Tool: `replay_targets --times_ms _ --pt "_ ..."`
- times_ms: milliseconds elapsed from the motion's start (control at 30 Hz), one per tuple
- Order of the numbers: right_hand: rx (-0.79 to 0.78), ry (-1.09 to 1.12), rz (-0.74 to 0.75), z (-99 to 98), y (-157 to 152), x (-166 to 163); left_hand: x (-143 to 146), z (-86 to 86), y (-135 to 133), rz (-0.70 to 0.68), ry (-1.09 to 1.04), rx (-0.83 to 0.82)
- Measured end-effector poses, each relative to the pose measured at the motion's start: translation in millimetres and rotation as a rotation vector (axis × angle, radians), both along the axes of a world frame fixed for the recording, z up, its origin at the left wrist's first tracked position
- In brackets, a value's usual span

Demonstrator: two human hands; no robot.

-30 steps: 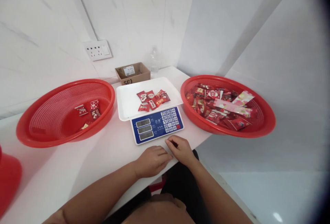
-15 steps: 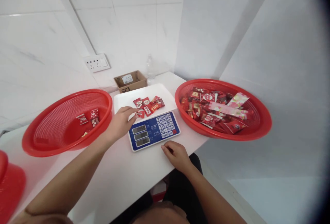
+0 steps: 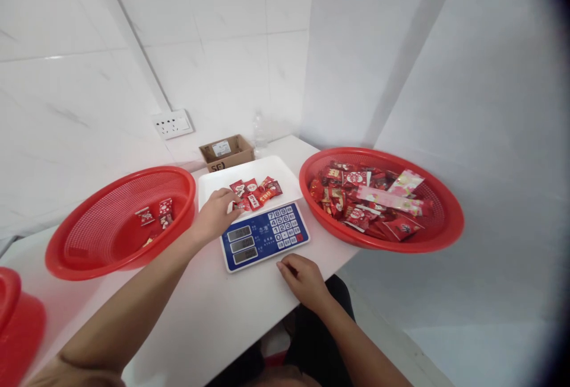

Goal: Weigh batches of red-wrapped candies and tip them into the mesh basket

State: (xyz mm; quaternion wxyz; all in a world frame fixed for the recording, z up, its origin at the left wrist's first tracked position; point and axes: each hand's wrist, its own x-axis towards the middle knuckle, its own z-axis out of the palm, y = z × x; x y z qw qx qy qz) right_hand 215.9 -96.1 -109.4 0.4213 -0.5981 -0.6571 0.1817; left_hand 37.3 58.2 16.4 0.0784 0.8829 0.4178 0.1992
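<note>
A blue digital scale with a white tray stands on the white table. Several red candy packets lie on the tray. My left hand reaches over the tray's front edge, its fingers pinched on a red candy packet at the near side of the pile. My right hand rests on the table in front of the scale, fingers curled loosely, holding nothing I can see.
A red basket on the left holds a few packets. A red basket on the right is heaped with packets. A cardboard box, a clear bottle and a wall socket are behind. Part of another red basket shows at far left.
My left hand left the table front, reached to the scale tray and closed its fingers on a packet. My right hand stayed near the scale. The view tilted up slightly.
</note>
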Motion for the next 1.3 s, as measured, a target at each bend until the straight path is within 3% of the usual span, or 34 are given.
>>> replay_targets --times_ms 100,167,333,467,700,867,1100,1300 --pt "-0.009 0.008 0.005 0.4 0 1 -8 3.8 -24 0.064 -0.133 -0.016" --pt "-0.024 0.024 0.017 1.2 0 2 -14 0.1 -49 0.097 -0.247 -0.158" --pt "-0.141 0.214 0.16 8.7 -5 1 -20 -33.9 -114 0.036 -0.308 -0.549" --pt "-0.223 0.304 0.388 17.0 -11 -15 -18 -58.3 -144 0.058 -0.323 -0.759" --pt "-0.303 0.157 0.411 14.5 -9 -43 -30 -81.8 -148 0.058 -0.448 -0.834" --pt "-0.248 0.115 0.332 4.8 -9 -46 -35 -101.0 -148 -0.003 -0.488 -0.864" --pt "-0.242 0.106 0.3 0.3 -8 -47 -32 -118.3 -144 -0.097 -0.632 -0.955" --pt "-0.225 0.005 0.317 3.6 -11 -48 -37 -126.5 -140 -0.169 -0.628 -1.008"
